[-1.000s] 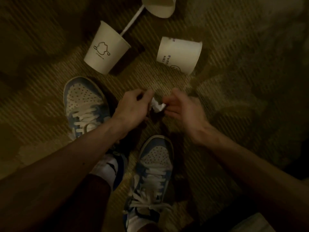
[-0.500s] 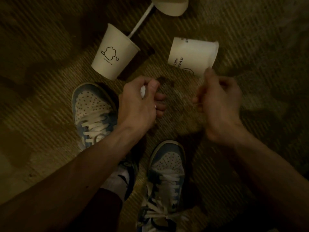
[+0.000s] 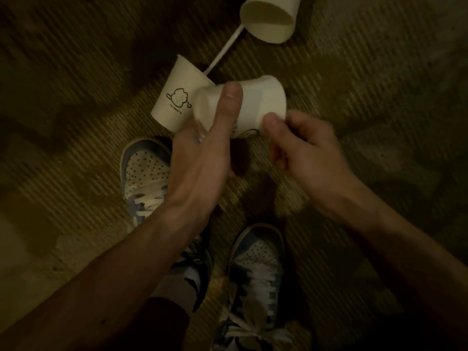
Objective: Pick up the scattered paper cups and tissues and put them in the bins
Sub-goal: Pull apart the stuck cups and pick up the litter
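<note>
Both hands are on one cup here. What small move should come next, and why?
Probably let the right hand release the held cup and reach for the printed cup just behind it: the left hand grips its mouth end, and a third cup and a straw lie farther off.

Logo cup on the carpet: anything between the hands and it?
Yes. The plain cup, held by left hand and right hand, overlaps the right edge of the logo cup. Both hands are occupied; nothing else blocks it.
</note>
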Motion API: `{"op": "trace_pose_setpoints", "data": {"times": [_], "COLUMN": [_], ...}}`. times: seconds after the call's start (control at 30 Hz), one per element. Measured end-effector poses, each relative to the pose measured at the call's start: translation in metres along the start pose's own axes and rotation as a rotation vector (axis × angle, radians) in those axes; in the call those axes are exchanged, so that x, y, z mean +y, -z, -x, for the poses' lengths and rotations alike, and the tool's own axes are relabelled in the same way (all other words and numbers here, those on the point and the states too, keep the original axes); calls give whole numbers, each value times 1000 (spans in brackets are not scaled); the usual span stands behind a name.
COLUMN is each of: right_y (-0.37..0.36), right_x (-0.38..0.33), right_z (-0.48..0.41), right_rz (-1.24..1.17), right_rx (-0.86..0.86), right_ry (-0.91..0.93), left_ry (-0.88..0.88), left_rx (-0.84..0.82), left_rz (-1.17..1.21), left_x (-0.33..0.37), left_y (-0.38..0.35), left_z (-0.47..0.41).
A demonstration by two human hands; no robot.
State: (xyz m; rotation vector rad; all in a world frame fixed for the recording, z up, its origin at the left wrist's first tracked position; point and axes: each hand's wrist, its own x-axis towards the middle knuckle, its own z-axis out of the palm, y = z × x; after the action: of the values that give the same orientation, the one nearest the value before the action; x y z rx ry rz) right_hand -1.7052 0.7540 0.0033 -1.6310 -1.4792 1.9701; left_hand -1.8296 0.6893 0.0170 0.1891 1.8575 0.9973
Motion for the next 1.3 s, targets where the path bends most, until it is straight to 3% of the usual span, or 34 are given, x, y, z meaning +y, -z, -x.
{"op": "trace_pose_setpoints", "data": {"times": [0.13, 0.27, 0.37, 0.43, 0.57, 0.63, 0.73, 0.9, 1.17, 1.3], "right_y": [-32, -45, -39, -39, -56, -59, -54, -44, -42, -46], "right_x": [-12, -29, -34, -29, -14, -13, -14, -15, -15, -15], "right_z": [-2, -9, -28, -43, -56, -56, -57, -48, -32, -25], "right_rz": [-143, -138, -261, -144, 152, 207, 136, -89, -279, -300], "right_rx": [-161, -311, -149, -41, -190, -161, -76, -43, -38, -82], "right_ry": [-23, -64, -145, -116, -48, -21, -39, -271, -401, -431], "left_ry": [-21, -84, -83, -52, -24, 31, 183, 286, 259, 217], "left_rx": [184, 323, 283, 280, 243, 219, 174, 30, -62, -9], "left_rz": [197, 313, 272, 204, 116, 93, 119, 21, -283, -321], "left_x": [19, 32, 36, 37, 33, 30, 27, 23, 21, 19], "left_y": [16, 35, 51, 61, 72, 76, 80, 73, 73, 77], "left_z": [-7, -19, -30, -36, -40, -38, -37, -31, -30, -28]}}
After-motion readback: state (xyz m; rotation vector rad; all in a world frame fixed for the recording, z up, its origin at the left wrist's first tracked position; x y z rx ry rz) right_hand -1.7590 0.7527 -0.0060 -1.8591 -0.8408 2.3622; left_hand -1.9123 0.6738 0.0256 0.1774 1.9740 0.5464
